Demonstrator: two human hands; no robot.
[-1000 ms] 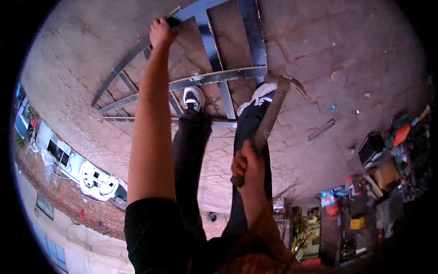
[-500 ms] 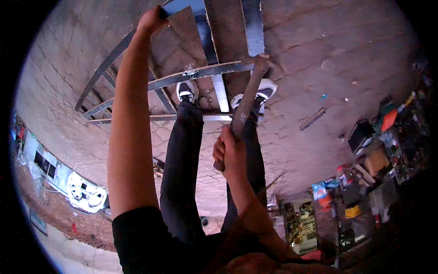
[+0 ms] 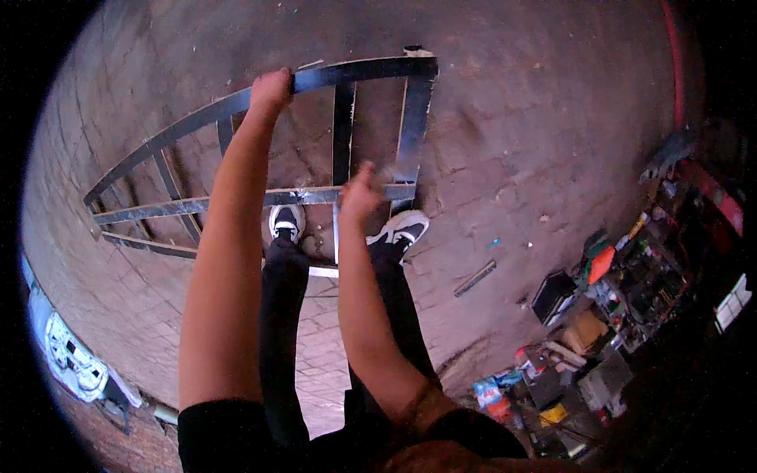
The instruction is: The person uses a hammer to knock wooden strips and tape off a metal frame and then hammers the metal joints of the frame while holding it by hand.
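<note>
A dark metal frame (image 3: 363,71) of welded bars stands on brick paving in front of me. My left hand (image 3: 270,88) grips its top bar, arm stretched out. My right hand (image 3: 359,193) is at the middle crossbar (image 3: 197,206), fingers curled around a hammer-like tool; the tool is mostly hidden behind the hand and blurred. My two black-and-white shoes (image 3: 287,221) (image 3: 404,228) stand at the frame's lower bars, beneath my arms.
A short metal strip (image 3: 475,277) lies on the paving to the right. Boxes, tools and other clutter (image 3: 623,292) crowd the right side, with bottles (image 3: 490,392) nearer me. A white cloth (image 3: 72,364) lies at the far left.
My right hand swung the hammer-like tool down from a raised position to the middle crossbar. My view tilted, so the frame now sits lower in the picture. My left hand kept its grip.
</note>
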